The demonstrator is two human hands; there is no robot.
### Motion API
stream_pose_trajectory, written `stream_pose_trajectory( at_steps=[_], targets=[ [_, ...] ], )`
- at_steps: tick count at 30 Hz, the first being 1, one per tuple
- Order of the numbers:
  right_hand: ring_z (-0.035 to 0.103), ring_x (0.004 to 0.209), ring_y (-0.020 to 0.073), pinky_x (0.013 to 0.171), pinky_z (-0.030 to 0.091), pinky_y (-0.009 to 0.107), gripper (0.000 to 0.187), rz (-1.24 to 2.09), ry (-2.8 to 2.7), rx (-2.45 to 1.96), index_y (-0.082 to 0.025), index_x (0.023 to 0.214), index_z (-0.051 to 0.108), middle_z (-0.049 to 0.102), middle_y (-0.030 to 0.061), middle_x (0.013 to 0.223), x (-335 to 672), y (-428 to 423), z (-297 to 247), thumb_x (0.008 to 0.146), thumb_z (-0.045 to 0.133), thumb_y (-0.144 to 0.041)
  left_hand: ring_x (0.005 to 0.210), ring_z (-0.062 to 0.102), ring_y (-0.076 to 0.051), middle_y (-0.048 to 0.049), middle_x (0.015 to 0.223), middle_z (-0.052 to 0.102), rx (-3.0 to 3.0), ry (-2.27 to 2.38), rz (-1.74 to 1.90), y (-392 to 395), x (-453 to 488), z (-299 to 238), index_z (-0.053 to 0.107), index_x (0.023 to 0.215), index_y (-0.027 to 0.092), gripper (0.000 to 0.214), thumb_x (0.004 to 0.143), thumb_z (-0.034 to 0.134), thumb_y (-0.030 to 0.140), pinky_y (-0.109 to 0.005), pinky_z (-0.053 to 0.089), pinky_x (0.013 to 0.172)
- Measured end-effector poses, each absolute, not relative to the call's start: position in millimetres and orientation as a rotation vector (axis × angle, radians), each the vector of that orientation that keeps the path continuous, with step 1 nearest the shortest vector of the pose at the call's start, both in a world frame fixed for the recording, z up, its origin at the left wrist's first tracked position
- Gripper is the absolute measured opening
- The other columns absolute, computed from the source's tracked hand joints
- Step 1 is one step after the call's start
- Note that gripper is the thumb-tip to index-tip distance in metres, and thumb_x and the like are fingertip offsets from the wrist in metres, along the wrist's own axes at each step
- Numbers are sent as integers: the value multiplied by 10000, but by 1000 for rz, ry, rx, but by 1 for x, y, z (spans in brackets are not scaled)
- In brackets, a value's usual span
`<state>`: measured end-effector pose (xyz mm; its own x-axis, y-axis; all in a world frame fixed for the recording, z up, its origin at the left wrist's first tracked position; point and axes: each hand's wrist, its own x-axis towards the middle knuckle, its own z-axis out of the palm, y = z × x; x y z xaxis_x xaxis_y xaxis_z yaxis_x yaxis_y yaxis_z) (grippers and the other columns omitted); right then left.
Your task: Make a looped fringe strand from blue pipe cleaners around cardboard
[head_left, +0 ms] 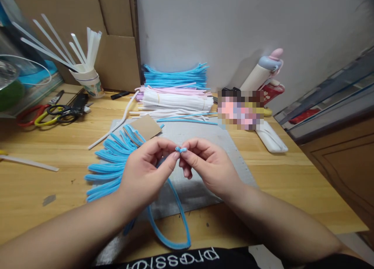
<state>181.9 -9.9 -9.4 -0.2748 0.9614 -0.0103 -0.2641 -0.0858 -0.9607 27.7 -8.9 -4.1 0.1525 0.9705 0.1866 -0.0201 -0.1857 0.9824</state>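
Note:
My left hand point(147, 165) and my right hand point(210, 163) meet over a grey mat point(204, 195). Both pinch a small bit of blue pipe cleaner point(181, 149) between thumbs and forefingers, its short ends showing above the thumbs. Below the hands hangs a long blue pipe cleaner loop point(182, 210), bent at a corner near the table's front edge. Whether it joins the pinched bit is hidden behind my fingers. Left of and partly behind my left hand, several blue pipe cleaner loops point(106, 169) spread out like a fan. Just beyond them lies a piece of cardboard point(147, 126).
Bundles of blue pipe cleaners point(175, 77) and white pipe cleaners point(178, 102) lie by the wall. Scissors point(48, 113) and a paper cup point(89, 84) of glue sticks are at left. A bottle point(255, 78) and white tissue pack point(271, 138) stand right.

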Motion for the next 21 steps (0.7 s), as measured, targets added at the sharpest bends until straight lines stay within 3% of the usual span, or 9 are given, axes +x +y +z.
stream_pose_trajectory(
  at_steps=[6,14,21],
  targets=[
    [541,533,61,458,421,178,110,1518,-1182,-886,-181,846,599,619,-24,695,181,-11,-7,807,676,-249,635,622,-95,28,704,657,1432,943,1286,-7,29,-7,619,818,193,73,794,641,127,-185,489,584],
    [547,543,56,470,428,176,80,1472,-1201,-883,-179,805,575,615,-27,706,180,-13,-5,809,653,-196,585,566,-74,37,687,611,1337,960,1221,-6,29,-3,589,790,183,75,764,648,144,-168,437,489],
    [535,536,54,489,435,181,170,1424,-1219,-916,-190,771,513,575,-50,678,179,-13,-4,790,680,-218,595,577,-98,25,666,614,1324,949,1188,-5,29,-4,584,777,179,75,750,651,160,-202,461,515]
  ],
)
